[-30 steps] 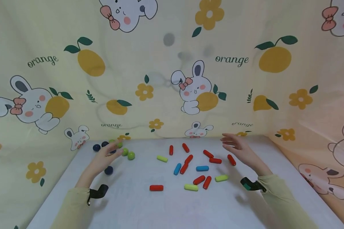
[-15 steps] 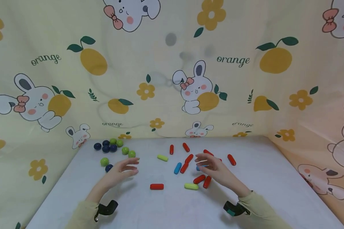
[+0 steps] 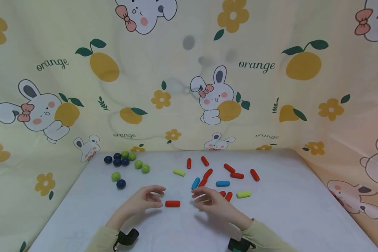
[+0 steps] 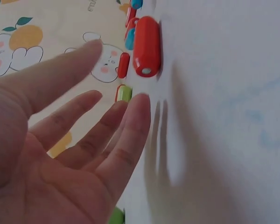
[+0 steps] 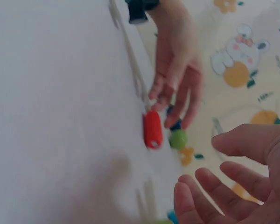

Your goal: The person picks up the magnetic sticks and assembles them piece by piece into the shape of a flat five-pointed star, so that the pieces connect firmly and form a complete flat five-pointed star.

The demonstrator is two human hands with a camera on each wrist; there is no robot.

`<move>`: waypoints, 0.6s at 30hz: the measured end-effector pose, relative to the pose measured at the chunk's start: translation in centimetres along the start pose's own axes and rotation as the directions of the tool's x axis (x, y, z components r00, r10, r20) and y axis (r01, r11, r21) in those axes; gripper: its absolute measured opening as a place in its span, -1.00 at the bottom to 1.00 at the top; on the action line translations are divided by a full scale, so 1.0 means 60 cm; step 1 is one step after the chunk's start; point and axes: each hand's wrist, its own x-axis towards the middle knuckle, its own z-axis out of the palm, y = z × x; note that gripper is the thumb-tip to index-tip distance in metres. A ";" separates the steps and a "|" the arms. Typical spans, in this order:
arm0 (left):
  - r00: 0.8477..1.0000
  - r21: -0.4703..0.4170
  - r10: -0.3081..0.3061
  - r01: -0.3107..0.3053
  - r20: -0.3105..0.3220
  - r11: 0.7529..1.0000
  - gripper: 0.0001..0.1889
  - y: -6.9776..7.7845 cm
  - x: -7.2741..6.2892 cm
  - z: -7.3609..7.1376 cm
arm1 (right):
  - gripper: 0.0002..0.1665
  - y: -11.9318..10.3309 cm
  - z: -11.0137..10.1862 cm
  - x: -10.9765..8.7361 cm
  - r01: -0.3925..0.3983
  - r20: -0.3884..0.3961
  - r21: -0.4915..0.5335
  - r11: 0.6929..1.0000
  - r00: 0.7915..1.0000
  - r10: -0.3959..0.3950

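Note:
A red cylinder lies on the white table between my two hands, near its front. My left hand hovers just to its left, fingers loosely bent and apart from it. On the right, my right hand is held over the table with relaxed fingers and nothing in them. It hides a lime-green cylinder and overlaps red ones. In the left wrist view the red cylinder has a pale round spot on its end, beyond the spread fingers. The right wrist view has the same cylinder beside the left fingertips.
Several more red cylinders, blue ones and lime-green ones are scattered at centre right. Green balls and dark blue balls gather at the back left. A printed curtain stands behind the table.
Both hands have come towards each other and nearer the table's front. The left left the balls; the right left the far cylinders. The red cylinder between them stays put.

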 end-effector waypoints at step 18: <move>0.998 0.055 -0.037 0.040 -0.044 0.998 -0.61 -0.001 0.022 0.026 | -0.53 0.007 0.058 0.069 -0.040 -0.003 -0.029 0.999 0.999 0.040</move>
